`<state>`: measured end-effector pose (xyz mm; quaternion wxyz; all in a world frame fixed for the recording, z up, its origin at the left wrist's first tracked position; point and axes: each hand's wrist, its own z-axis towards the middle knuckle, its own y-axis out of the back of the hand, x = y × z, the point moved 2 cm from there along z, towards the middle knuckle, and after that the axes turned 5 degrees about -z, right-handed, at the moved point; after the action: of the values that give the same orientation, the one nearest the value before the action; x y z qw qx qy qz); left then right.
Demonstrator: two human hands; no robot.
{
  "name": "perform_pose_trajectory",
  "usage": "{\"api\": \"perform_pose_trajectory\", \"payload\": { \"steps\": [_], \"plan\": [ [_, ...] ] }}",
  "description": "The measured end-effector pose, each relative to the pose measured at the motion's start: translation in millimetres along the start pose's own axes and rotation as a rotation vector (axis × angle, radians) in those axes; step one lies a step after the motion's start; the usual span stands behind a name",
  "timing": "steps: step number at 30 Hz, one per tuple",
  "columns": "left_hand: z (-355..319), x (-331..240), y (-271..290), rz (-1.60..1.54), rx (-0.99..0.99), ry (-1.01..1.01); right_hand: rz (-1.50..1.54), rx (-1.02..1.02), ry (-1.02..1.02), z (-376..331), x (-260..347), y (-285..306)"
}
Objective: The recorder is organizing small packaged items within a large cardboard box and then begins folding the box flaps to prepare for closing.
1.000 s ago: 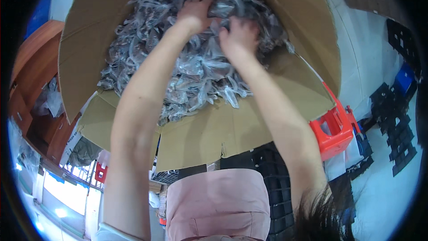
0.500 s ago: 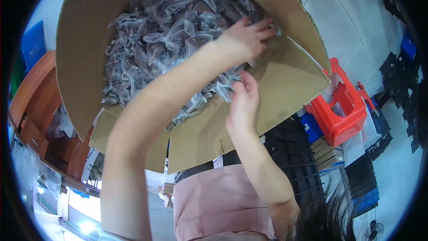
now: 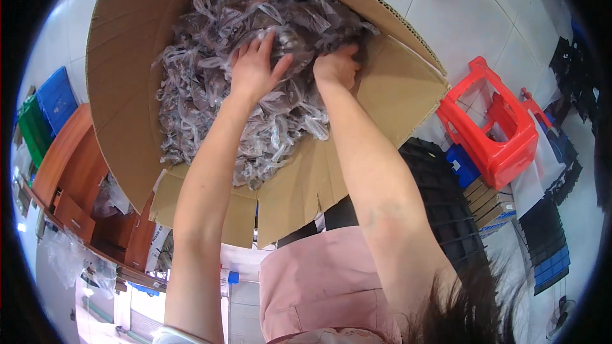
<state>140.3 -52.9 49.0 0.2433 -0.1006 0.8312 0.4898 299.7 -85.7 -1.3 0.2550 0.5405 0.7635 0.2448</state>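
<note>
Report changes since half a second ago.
The left hand has moved left from the right edge of the plastic bags and lies on them, fingers spread. The right hand has moved farther into the cardboard box, curled at the bags' right side; its grip is unclear. The bags remain in the box, the red stool to its right.

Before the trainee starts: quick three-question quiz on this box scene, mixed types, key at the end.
1. Multiple choice: what colour is the stool to the right of the cardboard box?
A) green
B) red
C) yellow

2. True or false: the left hand and the right hand are both inside the box.

3. Short answer: what lies heaped in the box?

Key:
1. B
2. True
3. Translucent plastic bags
</note>
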Motion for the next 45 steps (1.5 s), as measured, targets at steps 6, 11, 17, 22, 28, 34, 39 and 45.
{"api": "perform_pose_trajectory", "payload": {
  "steps": [6, 11, 17, 22, 28, 34, 39, 45],
  "plan": [
    [6.8, -18.0, -3.2, 0.109, 0.016, 0.007, 0.605, 0.135, -0.266, 8.8, -14.9, 11.1],
    [-2.0, -17.4, -8.8, 0.078, -0.084, -0.035, 0.853, -0.054, -0.362, 0.2, -21.3, 6.2],
    [1.0, -8.9, -9.7, 0.051, -0.046, 0.009, 1.715, 0.223, -0.608, -30.1, -1.9, 28.3],
    [1.7, -14.2, -0.3, 0.009, -0.046, 0.030, 1.821, 0.359, -0.839, -46.1, -3.0, 2.9],
    [-4.1, -6.2, 0.3, -0.108, -0.254, 0.044, 0.506, -0.648, 0.260, -31.2, 6.7, 45.0],
    [8.1, -19.7, -1.4, 0.172, 0.175, -0.007, -0.157, -0.531, 0.436, -5.9, -0.8, 0.8],
    [15.6, -18.8, 9.2, 0.185, 0.312, -0.070, -0.403, -0.671, 0.521, -4.4, -6.2, -6.6],
    [-1.6, -3.3, 1.9, -0.022, 0.103, -0.169, -0.336, -0.489, 0.446, -23.4, -17.6, -16.4]
  ]
}}
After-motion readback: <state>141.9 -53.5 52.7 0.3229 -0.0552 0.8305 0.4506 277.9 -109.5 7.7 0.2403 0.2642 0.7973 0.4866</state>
